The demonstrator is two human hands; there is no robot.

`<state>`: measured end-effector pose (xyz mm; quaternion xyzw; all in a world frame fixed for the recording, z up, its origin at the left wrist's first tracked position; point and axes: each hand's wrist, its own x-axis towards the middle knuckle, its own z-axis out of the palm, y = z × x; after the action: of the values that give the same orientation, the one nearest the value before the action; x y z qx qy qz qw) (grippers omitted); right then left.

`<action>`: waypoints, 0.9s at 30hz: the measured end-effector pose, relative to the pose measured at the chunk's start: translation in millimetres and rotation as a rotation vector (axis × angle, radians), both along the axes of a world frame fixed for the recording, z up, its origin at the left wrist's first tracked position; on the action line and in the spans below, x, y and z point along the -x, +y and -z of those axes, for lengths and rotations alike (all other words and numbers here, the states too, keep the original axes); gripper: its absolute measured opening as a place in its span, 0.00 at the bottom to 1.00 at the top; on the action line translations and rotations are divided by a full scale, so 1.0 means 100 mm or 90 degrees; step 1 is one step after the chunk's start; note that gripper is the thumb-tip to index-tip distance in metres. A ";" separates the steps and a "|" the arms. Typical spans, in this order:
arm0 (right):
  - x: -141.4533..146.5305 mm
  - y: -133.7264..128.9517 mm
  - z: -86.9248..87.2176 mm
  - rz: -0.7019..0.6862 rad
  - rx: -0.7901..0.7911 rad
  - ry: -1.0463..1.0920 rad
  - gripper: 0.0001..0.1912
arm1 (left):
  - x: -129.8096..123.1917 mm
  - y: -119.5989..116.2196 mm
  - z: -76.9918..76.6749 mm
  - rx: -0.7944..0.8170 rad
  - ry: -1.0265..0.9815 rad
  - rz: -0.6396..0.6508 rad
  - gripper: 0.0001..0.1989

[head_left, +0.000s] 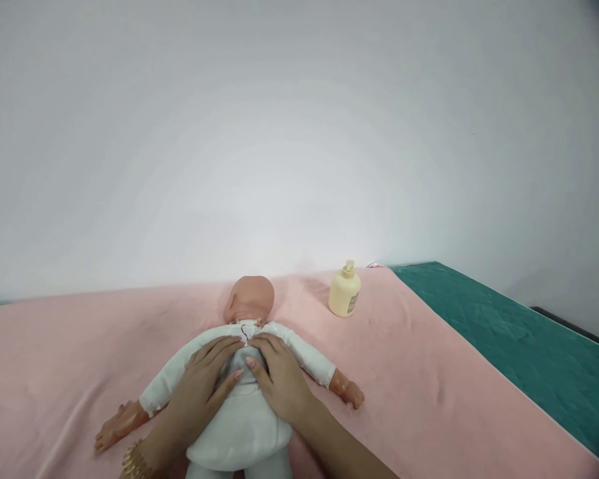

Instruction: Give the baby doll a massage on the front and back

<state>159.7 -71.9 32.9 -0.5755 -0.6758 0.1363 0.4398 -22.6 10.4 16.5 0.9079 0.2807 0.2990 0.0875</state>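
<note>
A baby doll with a white cloth body lies on a pink cloth, its arms spread out to both sides. Its bare head points away from me, and no face shows, so it seems to lie on its front. My left hand rests flat on the left of the doll's upper back, fingers stretched out. On the right of the back lies my right hand, also flat with the thumb apart. Between the two hands a grey patch shows on the doll's back. A thin dark thread sits near the neck.
The pink cloth covers most of the surface, with folds at the left. A pale yellow pump bottle stands upright beyond the doll's right-hand arm. Green sheeting shows at the right. A white wall rises behind.
</note>
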 end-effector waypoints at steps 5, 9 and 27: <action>0.00 0.01 -0.01 0.004 0.017 0.000 0.12 | -0.02 -0.01 0.00 0.014 0.007 -0.002 0.19; 0.00 0.00 0.03 0.012 -0.010 -0.001 0.14 | -0.02 -0.01 0.04 0.003 -0.006 -0.014 0.21; 0.01 -0.01 0.02 0.011 0.009 -0.057 0.22 | -0.02 0.02 0.09 -0.001 0.015 -0.024 0.23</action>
<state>158.2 -72.6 31.0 -0.5899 -0.6889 0.1114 0.4062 -21.0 12.8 7.1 0.9060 0.2987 0.2899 0.0773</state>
